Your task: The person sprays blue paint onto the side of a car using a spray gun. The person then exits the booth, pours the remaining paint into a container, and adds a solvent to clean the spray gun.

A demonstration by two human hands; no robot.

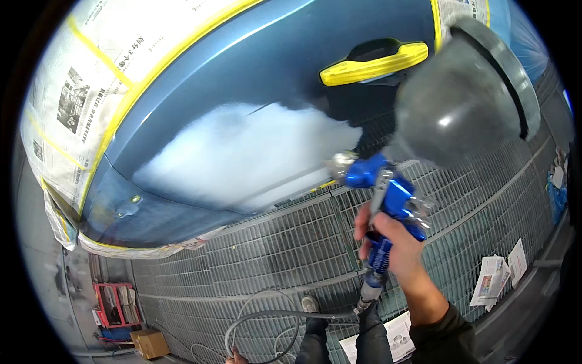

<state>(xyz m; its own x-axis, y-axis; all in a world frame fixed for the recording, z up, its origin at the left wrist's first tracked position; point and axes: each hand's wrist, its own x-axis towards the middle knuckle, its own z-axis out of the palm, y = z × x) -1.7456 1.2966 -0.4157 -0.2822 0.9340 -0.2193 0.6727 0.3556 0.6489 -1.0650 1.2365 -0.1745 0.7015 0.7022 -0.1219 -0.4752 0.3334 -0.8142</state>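
Observation:
My right hand (397, 246) grips a blue spray gun (397, 197) by its handle, with a large translucent grey cup (448, 103) on top and a hose (327, 315) at the handle's foot. The nozzle points toward a blue car door (170, 91), which bears a cloudy white patch (242, 155). Yellow tape covers the door handle (373, 64) above the patch. Taped newspaper (79, 48) masks the panels around the door. At the bottom edge my left hand (236, 356) is closed on the looping hose, only its fingers in view.
A metal grate floor (303, 242) lies underfoot, with loose newspapers (488, 279) at the right. At the lower left are a red rack with papers (109, 303) and a cardboard box (148, 343). My feet (309, 303) show below the door.

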